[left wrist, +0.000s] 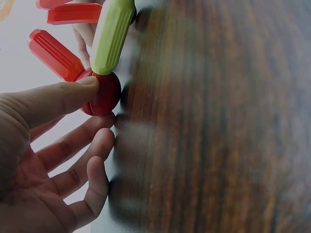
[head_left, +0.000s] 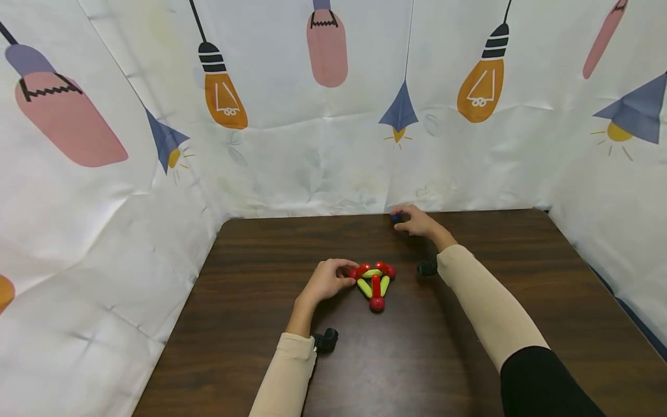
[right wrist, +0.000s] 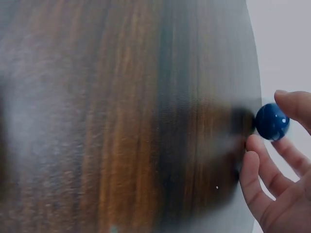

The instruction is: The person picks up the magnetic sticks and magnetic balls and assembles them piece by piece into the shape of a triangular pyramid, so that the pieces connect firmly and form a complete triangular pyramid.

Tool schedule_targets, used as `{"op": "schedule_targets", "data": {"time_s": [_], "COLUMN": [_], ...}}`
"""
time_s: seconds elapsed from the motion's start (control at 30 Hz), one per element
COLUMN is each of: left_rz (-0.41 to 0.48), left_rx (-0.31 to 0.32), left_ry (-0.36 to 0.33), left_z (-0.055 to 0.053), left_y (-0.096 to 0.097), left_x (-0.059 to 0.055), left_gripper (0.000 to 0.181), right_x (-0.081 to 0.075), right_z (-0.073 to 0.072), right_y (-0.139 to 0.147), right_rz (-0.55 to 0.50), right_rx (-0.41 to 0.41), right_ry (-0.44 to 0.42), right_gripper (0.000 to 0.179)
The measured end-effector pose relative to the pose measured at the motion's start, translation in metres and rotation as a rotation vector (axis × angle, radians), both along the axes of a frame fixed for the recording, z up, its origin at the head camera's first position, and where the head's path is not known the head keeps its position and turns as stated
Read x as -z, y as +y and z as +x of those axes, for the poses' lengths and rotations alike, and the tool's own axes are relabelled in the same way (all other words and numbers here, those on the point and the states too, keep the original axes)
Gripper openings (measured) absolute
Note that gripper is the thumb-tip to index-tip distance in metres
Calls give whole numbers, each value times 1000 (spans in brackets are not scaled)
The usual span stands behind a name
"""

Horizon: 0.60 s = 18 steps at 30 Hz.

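Observation:
My left hand pinches a red ball at the left corner of a small triangular build. Three yellow-green rods form its sides, joined at red balls, one of them the front ball. Red rods slant up from the corners. At the table's far edge, my right hand has its thumb and fingers curled around a glossy blue ball. The ball sits at the tabletop's surface. Part of the grip behind it is hidden.
The dark wood-grain table has rounded far corners. A white cloth printed with lamps hangs behind and beside it. Black wrist cameras protrude from both wrists.

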<state>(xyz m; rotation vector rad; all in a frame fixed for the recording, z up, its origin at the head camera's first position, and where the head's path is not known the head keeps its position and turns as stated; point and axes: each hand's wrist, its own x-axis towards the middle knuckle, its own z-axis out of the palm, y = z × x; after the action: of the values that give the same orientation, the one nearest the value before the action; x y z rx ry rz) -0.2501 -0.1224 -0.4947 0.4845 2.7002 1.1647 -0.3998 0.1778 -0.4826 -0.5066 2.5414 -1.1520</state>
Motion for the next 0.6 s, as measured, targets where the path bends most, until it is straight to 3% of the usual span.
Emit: {"op": "schedule_targets", "data": {"time_s": [0.23, 0.4, 0.6], "left_rz": [-11, -2, -9], "left_rx": [2, 1, -6], "left_ry": [-1, 10, 5], "left_z": [0, -1, 0], "left_y": [1, 2, 1], "left_x": [1, 1, 1], "left_gripper": [30, 30, 29], "right_x": [6, 10, 2], "right_z": [14, 26, 47], "right_y": [5, 10, 8], "right_rz": [69, -34, -195], "right_rx": [27, 35, 34], "right_ry": [-24, -70, -114], "right_gripper": [35, 40, 46]}}
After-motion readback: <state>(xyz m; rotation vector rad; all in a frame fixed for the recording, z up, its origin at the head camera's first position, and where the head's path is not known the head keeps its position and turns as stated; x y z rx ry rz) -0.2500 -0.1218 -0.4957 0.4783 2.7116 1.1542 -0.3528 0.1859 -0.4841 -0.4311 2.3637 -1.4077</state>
